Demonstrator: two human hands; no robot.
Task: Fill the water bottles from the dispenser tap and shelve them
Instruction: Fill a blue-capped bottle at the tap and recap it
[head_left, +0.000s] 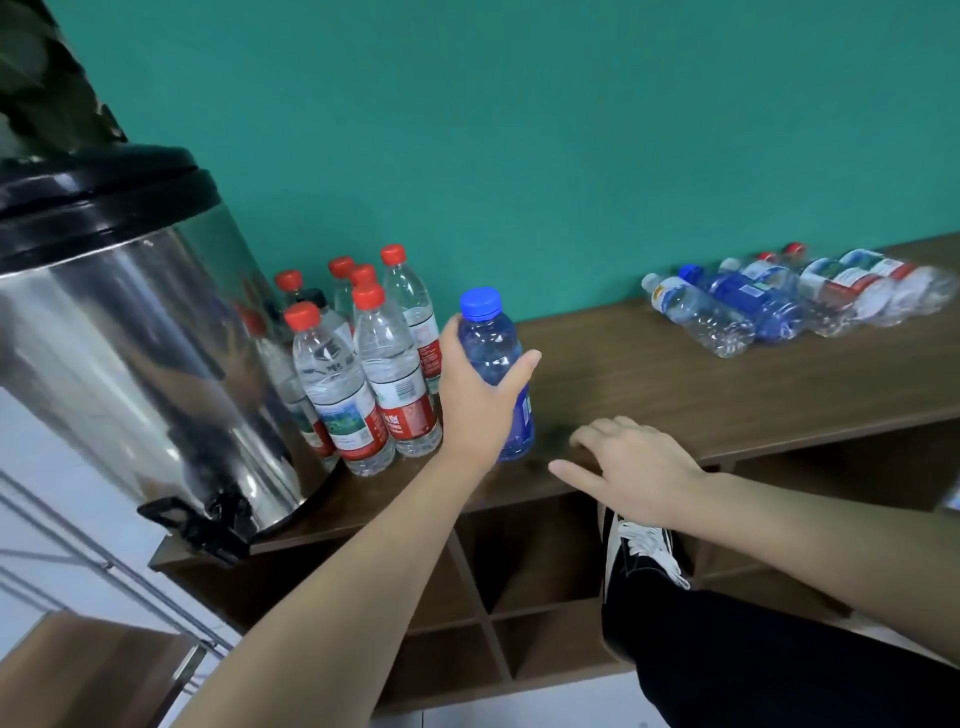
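teal wall behind, dark wooden shelf top (675, 395) running across the middle of the frame, open cubbies (524, 561) below it. at centre, left hand (475, 400) wrapped around a blue-capped bottle (493, 358), thumb on the right side, fingers hidden behind it; bottle upright, long axis near vertical, base on or just above the shelf top, cannot tell which. just to its left, a cluster of red-capped bottles (363, 374) standing beside the steel dispenser (130, 332), tap (208, 519) at lower left over the shelf edge. right hand (628, 467) released, fingers relaxed, resting at the front edge of the shelf, holding nothing, right of the gripped bottle. at upper right, a pile of bottles (779, 301) lying on their sides, seemingly unfilled. judging from this: blue bottle capped, apparently being set next to the standing group; next bottle likely from the upper-right pile, nearer the right hand.
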